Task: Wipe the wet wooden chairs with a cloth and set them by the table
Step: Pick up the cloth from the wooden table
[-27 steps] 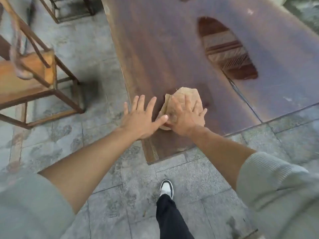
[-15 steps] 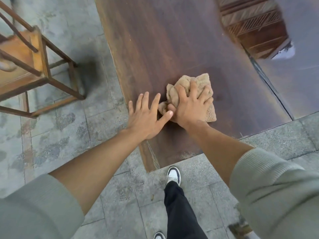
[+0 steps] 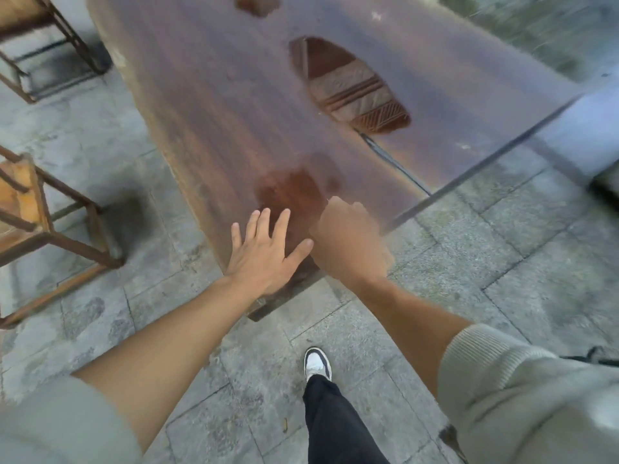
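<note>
At the bottom of the view a white and dark shoe [image 3: 317, 364] under a black trouser leg stands on grey stone paving [image 3: 187, 329], just short of the near end of a long dark wooden table [image 3: 207, 105]. The paving slabs are blotched with damp.

The left hand [image 3: 264, 252] lies flat on the table's near end, fingers straight and spread, thumb pointing toward the right hand [image 3: 348, 242]. The right hand is smeared by motion blur at the same end of the table; whether it is curled round anything cannot be told, and the cloth cannot be made out in this view.

Just beyond the two hands the tabletop carries a wet reddish patch [image 3: 291, 189]. Farther along the table lies a larger puddle [image 3: 351, 92] that mirrors a carved wooden structure overhead. A dark crack runs from that puddle toward the table's right edge.

Left of the table's near end stands a wooden chair [image 3: 37, 209], well apart from the table edge, with open paving between them. A second chair [image 3: 50, 45] stands farther along the table's left side, nearer the edge. Right of the table the paving lies open.
</note>
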`<state>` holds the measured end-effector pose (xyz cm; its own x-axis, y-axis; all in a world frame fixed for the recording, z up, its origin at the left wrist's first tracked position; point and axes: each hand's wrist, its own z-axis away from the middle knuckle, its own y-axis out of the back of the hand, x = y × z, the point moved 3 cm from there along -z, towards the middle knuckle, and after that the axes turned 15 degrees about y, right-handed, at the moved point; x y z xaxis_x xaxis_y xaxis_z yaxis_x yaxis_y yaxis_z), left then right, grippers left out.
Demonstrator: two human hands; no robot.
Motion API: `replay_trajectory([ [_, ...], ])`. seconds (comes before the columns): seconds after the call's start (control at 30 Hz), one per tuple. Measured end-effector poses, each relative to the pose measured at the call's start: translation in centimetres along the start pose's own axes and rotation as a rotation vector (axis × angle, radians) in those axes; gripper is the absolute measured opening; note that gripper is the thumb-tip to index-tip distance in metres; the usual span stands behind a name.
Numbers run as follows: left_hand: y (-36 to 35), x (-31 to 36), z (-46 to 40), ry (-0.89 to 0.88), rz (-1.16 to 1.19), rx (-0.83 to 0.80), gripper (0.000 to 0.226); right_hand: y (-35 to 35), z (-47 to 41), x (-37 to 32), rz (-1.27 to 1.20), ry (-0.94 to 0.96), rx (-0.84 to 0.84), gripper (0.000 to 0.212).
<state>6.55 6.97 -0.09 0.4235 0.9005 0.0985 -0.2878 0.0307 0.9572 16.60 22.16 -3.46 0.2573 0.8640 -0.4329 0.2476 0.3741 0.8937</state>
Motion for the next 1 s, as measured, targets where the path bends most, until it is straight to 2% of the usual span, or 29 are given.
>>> replay_trajectory([
  [0.13, -2.2, 4.6, 7.6, -0.144, 0.01, 0.013, 0.095, 4.4, 11.0, 2.6, 0.063, -0.092, 0.137, 0.063],
  [0.27, -6.0, 9.4, 15.4, -0.269, 0.037, 0.001, 0.095, 8.4, 22.7, 5.1, 0.038, -0.221, 0.196, 0.063],
  [0.4, -10.8, 15.5, 24.8, -0.386, 0.036, -0.12, 0.096, 11.9, 36.0, 7.6, 0.04, -0.401, 0.229, 0.069],
  [0.6, -15.3, 23.4, 33.6, -0.506, -0.037, -0.3, 0.09, 15.1, 51.9, 11.1, 0.097, -0.589, 0.234, 0.066],
  [0.7, -16.9, 27.6, 35.8, -0.557, -0.091, -0.33, 0.088, 14.9, 57.7, 13.9, 0.023, -0.71, 0.302, 0.066],
  [0.8, -18.6, 32.2, 36.4, -0.582, -0.104, -0.354, 0.079, 12.7, 61.6, 16.2, -0.129, -0.731, 0.399, 0.069],
  [0.83, -18.4, 33.2, 36.3, -0.587, -0.072, -0.367, 0.075, 12.2, 61.7, 16.1, -0.173, -0.703, 0.422, 0.07],
  [0.93, -20.6, 37.5, 36.8, -0.575, 0.047, -0.56, 0.063, 7.9, 62.5, 16.6, -0.239, -0.642, 0.45, 0.075],
  [1.0, -22.2, 40.2, 36.7, -0.53, 0.218, -0.642, 0.061, 4.4, 62.5, 16.1, -0.236, -0.701, 0.496, 0.077],
])
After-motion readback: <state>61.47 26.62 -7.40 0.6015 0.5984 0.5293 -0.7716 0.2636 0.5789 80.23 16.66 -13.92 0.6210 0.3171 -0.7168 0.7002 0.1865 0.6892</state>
